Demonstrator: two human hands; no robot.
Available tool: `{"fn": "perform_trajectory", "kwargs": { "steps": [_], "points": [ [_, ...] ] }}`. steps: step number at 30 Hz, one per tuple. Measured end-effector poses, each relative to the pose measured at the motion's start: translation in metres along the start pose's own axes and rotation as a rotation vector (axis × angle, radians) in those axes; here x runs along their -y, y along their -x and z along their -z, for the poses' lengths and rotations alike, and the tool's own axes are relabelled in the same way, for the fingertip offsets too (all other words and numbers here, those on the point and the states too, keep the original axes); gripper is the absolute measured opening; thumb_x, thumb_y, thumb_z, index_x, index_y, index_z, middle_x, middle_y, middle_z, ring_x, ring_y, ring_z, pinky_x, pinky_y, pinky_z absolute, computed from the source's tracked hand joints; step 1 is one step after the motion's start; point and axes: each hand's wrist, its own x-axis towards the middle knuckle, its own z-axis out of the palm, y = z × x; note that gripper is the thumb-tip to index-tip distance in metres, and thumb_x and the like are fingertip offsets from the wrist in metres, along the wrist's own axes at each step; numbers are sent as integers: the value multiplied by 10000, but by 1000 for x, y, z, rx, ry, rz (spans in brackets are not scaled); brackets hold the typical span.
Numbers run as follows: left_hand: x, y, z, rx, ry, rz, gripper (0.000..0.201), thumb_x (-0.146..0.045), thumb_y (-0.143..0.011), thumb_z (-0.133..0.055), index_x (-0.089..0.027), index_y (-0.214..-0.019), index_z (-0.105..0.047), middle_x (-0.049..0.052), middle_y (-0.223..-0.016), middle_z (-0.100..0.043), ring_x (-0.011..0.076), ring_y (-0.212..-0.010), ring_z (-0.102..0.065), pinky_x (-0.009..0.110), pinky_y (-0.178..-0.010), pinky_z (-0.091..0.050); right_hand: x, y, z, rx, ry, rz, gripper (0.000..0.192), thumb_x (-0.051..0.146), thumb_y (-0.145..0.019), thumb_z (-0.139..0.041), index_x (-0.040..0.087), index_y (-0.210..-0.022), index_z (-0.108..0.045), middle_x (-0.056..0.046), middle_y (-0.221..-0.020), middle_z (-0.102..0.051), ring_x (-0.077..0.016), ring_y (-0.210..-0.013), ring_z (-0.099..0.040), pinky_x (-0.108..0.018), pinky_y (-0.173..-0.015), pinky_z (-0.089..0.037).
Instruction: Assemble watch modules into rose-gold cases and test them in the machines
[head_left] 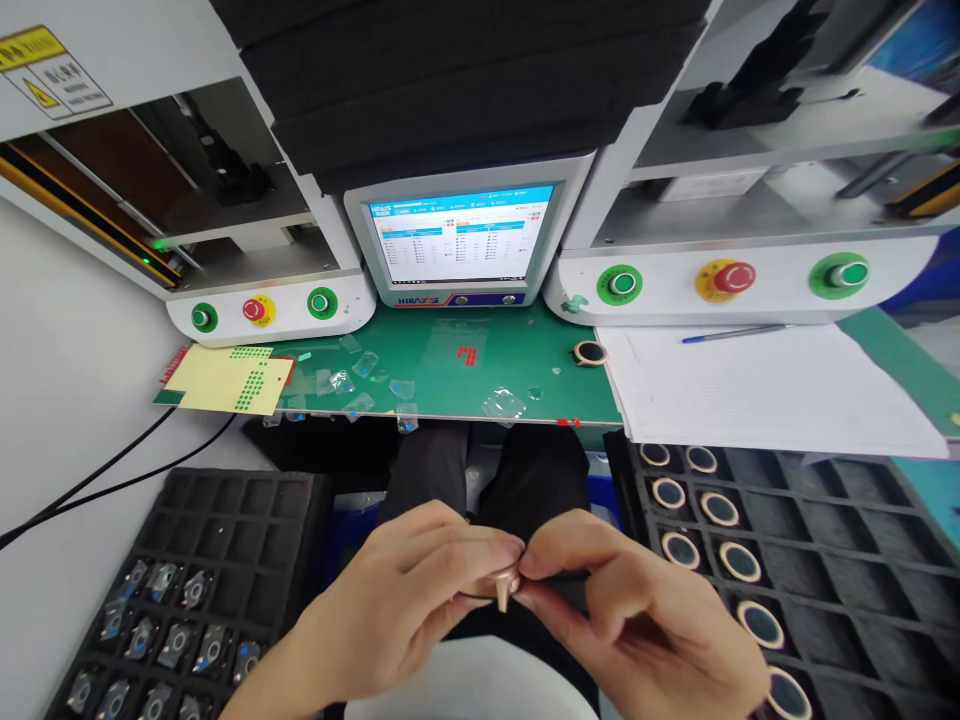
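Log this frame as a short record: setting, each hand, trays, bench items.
setting: green bench facing a monitor
left hand: pinches a small rose-gold ring part
right hand: fingertips on the same part
left tray: black foam, small parts in its near cells
right tray: black, round rings in its left columns
bench items: dotted yellow sheet, paper, pen, loose ring

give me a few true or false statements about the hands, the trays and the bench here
1. Both hands pinch one small ring part between them. True.
2. The left hand is over the green mat. False: it is below the bench edge, above the lap.
3. The tray of round rings lies on the right. True.
4. The monitor is dark. False: it shows a lit screen.
5. A pen lies on the white paper. True.
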Motion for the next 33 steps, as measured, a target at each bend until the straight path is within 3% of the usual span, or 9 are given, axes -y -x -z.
{"fn": "perform_trajectory", "kwargs": {
  "steps": [5, 11, 15, 20, 25, 29, 31, 33],
  "points": [
    [-1, 0, -1, -10, -79, 31, 322, -185, -1050, -419, -201, -1364, -488, 92, -1162, -702, 183, -943, -621, 281, -826, -537, 1, 5, 0, -47, 147, 41, 355, -116, -773, -598, 200, -723, -445, -15, -826, -702, -110, -702, -701, -190, -615, -609],
    [1, 0, -1, -3, -78, 43, 307, -189, -1048, -424, -211, -1346, -492, 85, -1145, -711, 185, -953, -632, 287, -835, -541, -1, 9, -2, -48, 138, -31, 345, -82, -785, -628, 209, -732, -451, -12, -834, -714, -124, -708, -705, -210, -614, -616],
    [0, 0, 1, 23, -95, 32, 276, -204, -1056, -412, -190, -1316, -502, 83, -1086, -718, 178, -905, -619, 279, -802, -538, -3, 7, -1, -48, 40, -128, 348, -65, -793, -626, 215, -730, -429, -3, -826, -711, -125, -705, -703, -210, -615, -610],
    [1, -1, 2, 117, -103, 12, 187, -178, -1054, -412, -164, -1185, -544, 76, -1103, -723, 158, -811, -582, 261, -734, -508, -6, 4, 9, 106, -171, -314, 366, 11, -817, -656, 217, -715, -371, 28, -747, -664, -110, -639, -649, -202, -557, -564],
    [6, -1, -2, 45, -24, -24, 230, -187, -1058, -406, -165, -1250, -530, 91, -1158, -709, 168, -893, -605, 270, -803, -516, -8, 11, 5, 55, -160, -167, 357, -84, -804, -586, 219, -756, -402, 10, -823, -662, -119, -720, -650, -239, -618, -563],
    [9, -2, -6, -46, 53, -64, 297, -196, -1064, -394, -164, -1342, -492, 93, -1107, -721, 167, -898, -631, 275, -813, -517, -11, 18, -4, -122, -180, -63, 596, -176, -726, -593, 251, -1134, -516, -3, -961, -703, -139, -832, -700, -271, -728, -624],
    [10, -2, -7, -56, 64, -59, 316, -189, -1060, -402, -173, -1365, -482, 89, -1081, -725, 172, -904, -637, 285, -817, -520, -12, 19, -5, -131, -126, -9, 693, -183, -718, -600, 236, -1263, -511, -24, -1011, -724, -154, -887, -714, -280, -766, -635],
    [12, -1, -7, -53, 63, -54, 317, -192, -1061, -397, -175, -1364, -488, 86, -1060, -726, 176, -900, -629, 291, -820, -524, -12, 20, -4, -91, -48, 16, 659, -173, -725, -606, 211, -1258, -552, -41, -992, -739, -166, -878, -719, -282, -735, -642]
  ]
}}
